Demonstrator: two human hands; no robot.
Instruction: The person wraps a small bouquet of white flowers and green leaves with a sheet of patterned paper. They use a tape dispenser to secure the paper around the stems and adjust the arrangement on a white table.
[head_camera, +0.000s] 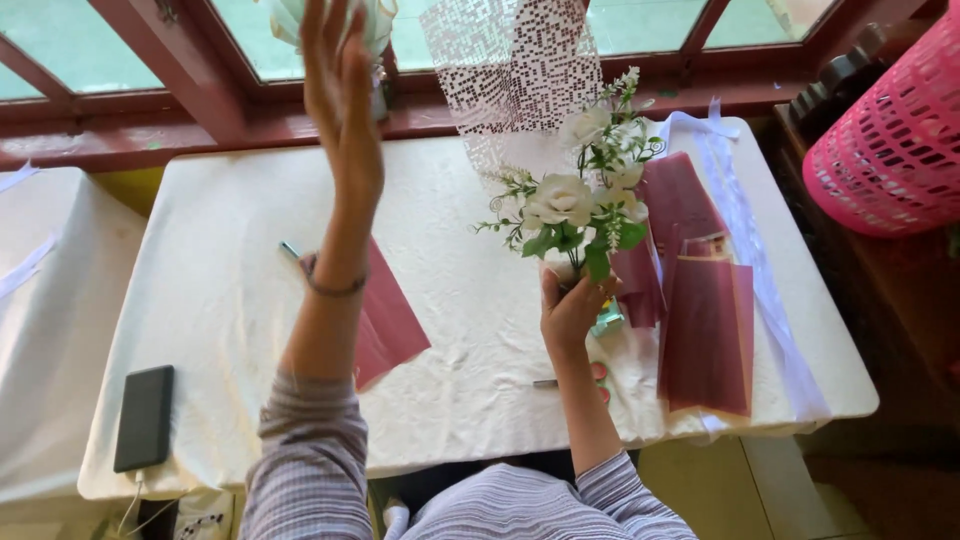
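Keep right hand (572, 312) clamped on white fabric-rose bunch stems (580, 205) w/ left hand (345, 95) raised far-left, fingers together, empty.

Matt cloth table cover (230, 300), glossy maroon paper sheets (705, 335), perforated white mesh wrap (510, 65).
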